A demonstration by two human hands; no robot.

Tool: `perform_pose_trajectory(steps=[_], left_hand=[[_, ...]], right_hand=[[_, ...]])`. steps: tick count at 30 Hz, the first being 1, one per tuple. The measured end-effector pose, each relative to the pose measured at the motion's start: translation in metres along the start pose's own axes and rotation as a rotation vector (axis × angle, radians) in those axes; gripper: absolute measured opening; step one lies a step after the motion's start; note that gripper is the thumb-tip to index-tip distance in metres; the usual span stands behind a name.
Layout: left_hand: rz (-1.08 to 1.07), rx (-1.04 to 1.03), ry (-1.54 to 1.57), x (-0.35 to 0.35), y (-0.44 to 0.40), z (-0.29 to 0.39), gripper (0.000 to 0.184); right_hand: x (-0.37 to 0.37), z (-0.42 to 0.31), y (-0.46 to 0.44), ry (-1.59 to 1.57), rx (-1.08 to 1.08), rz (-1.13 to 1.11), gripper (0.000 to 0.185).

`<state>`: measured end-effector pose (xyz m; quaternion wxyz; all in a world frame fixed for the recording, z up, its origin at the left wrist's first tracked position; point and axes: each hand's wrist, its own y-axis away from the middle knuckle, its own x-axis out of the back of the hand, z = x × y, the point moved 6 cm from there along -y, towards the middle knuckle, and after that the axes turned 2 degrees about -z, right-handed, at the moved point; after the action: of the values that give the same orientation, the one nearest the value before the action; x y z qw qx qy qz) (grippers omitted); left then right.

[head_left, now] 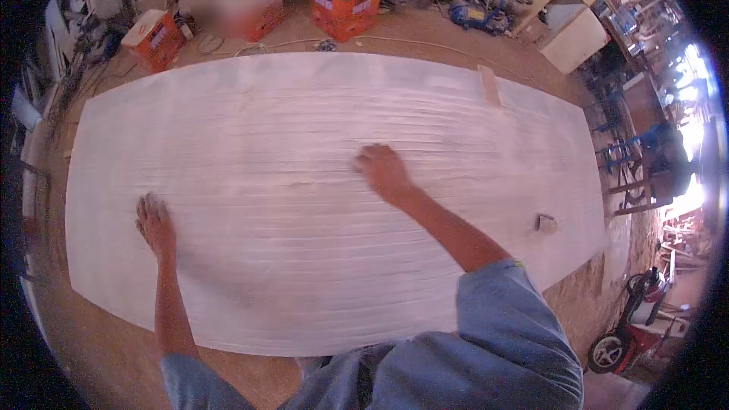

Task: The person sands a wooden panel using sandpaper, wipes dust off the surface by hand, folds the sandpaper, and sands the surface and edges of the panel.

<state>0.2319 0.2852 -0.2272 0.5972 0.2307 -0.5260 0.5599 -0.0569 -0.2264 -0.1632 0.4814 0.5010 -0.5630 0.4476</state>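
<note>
A large pale sheet-like surface (pixel 304 281) with many thin ripples or streaks running across it spreads out in front of me. My left hand (pixel 156 226) rests on its left part, fingers spread and slightly blurred, with nothing visible in them. Near the middle, my right hand (pixel 386 175) lies over the streaked area, palm down, fingers pointing left. Its fingertips are a little smeared, and I see no object in it. To the right on the surface sits a small block (pixel 545 223) with a dark side. At the far edge lies a thin wooden strip (pixel 490 86).
Beyond the far edge stand orange crates (pixel 345 6) and a blue machine (pixel 478 17) on the brown floor. A cable (pixel 425 43) runs along there. Wooden chairs or frames (pixel 634 182) are at the right, a red motorbike (pixel 626 342) at the lower right.
</note>
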Motion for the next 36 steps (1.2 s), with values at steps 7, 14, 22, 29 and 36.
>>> perform_pose_trajectory(steps=[7, 14, 22, 29, 36], left_hand=[[-0.081, 0.045, -0.421, 0.017, 0.002, 0.039, 0.051], [-0.033, 0.004, -0.370, 0.020, 0.012, 0.040, 0.051], [-0.110, 0.031, -0.467, 0.011, -0.003, 0.026, 0.050], [-0.051, 0.035, -0.436, 0.014, 0.003, 0.036, 0.050], [-0.041, 0.020, -0.428, 0.010, 0.001, 0.028, 0.052]], right_hand=[[0.033, 0.254, 0.203, 0.215, -0.285, 0.132, 0.020], [0.023, 0.165, 0.140, -0.070, -0.263, 0.251, 0.025], [0.002, -0.042, -0.009, -0.085, 0.070, 0.094, 0.020], [0.038, 0.240, 0.196, 0.209, -0.452, 0.125, 0.021], [0.032, 0.196, 0.131, 0.080, -0.141, 0.506, 0.026]])
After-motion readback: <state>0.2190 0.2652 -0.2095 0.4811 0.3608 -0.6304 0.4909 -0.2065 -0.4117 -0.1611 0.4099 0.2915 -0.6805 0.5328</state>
